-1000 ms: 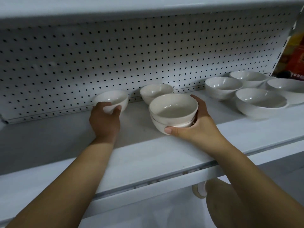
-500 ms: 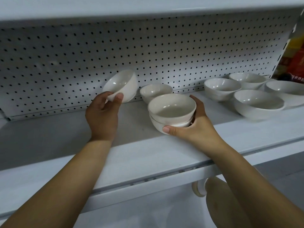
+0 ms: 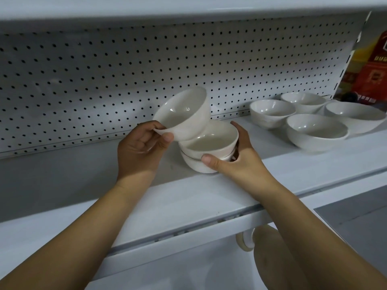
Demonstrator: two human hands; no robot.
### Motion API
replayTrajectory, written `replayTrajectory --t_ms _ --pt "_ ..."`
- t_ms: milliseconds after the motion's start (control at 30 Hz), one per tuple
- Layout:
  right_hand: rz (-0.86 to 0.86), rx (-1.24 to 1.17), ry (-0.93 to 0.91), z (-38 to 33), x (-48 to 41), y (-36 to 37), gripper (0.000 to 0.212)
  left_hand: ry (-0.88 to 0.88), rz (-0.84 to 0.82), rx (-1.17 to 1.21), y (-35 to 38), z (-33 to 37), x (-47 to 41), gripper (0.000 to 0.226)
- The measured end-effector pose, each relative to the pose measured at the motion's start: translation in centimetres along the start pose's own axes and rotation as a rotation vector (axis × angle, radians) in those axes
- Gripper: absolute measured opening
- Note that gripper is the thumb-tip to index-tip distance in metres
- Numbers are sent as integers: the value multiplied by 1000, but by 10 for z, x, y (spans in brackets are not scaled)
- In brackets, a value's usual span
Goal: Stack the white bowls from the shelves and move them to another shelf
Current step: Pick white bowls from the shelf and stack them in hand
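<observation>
Nearest to me, both bare forearms reached up over the front edge of the white shelf [image 3: 188,204]. I had the right hand [image 3: 238,162] cupped round a stack of two white bowls [image 3: 209,146] standing upright on that shelf near its middle: the thumb lay across the near side, where the upper bowl sat in the lower bowl [image 3: 194,166], and the fingers curled round the far right side. The left hand [image 3: 140,147] was just beside the stack on its left, pinching the low edge of a third white bowl [image 3: 184,114] between thumb and curled fingers. That bowl was clear of the shelf and tipped steeply, its mouth turned up and to the left, its underside right against the far rim of the stack's top bowl; I could not tell whether it rested there. All three looked plain, glossy and clean inside.

Further back on the right, well apart from the hands, four more white bowls [image 3: 316,132] sat upright in a close cluster. Behind everything ran the white pegboard back panel [image 3: 104,70], with red and yellow packaging [image 3: 374,65] past its right end
</observation>
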State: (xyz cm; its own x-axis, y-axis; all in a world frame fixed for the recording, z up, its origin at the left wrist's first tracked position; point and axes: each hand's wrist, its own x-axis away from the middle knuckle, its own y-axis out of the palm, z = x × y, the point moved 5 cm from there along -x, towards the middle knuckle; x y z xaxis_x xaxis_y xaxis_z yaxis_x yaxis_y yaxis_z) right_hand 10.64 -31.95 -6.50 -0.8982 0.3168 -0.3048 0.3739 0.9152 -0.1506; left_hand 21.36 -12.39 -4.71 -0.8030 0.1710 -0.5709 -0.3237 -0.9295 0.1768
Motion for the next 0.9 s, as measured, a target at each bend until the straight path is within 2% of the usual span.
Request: replayTrajectory --t_ms 100,167,300,600,667,767,833,900 --pt "-12 -55 19 0 1 -1 66 6 -70 -47 7 -3 4 21" --pt "-16 -80 20 1 1 -1 63 7 -98 -68 8 -4 3 21" --pt "-11 -83 5 4 -2 -2 77 -7 -174 -102 12 -6 3 16" --pt "9 -92 -18 8 -5 -2 86 -109 -310 -123 25 -13 7 23" --pt "0 -56 -16 9 -6 -2 97 -117 -331 -140 25 -13 7 25" --pt "-28 52 8 12 -7 2 140 -124 -336 -165 24 -15 9 30" --pt "-2 93 21 15 -9 2 149 -134 -338 -171 24 -16 10 38" --pt "39 116 22 17 -9 1 147 -132 -336 -185 25 -14 11 47"
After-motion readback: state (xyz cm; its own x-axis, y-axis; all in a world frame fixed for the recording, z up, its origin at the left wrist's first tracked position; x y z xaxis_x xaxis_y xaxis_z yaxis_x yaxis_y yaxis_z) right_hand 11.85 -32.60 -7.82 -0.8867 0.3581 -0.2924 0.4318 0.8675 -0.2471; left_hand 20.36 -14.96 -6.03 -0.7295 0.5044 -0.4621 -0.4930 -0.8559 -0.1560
